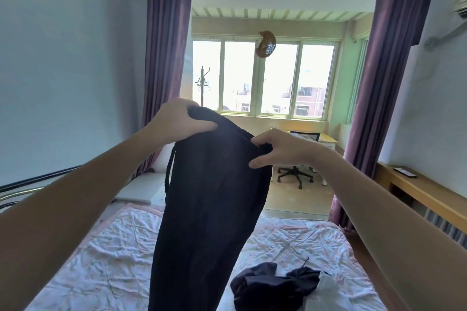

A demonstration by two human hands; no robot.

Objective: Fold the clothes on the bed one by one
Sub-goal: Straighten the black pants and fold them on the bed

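A long dark pair of trousers (209, 209) hangs in the air above the bed (101, 255), held up by its waistband. My left hand (180, 120) grips the left end of the waistband. My right hand (280, 150) pinches the right end. A drawstring dangles from the left side of the waist. The trouser legs drop out of view at the bottom edge. On the bed at the lower right lies a crumpled dark garment (267, 285), with a white garment (326, 295) beside it.
The bed has a pale floral cover and a metal rail (22, 192) on its left. A wooden shelf (424, 194) runs along the right wall. Beyond the bed are purple curtains (166, 58), an office chair (295, 171), a desk and a coat stand (202, 86).
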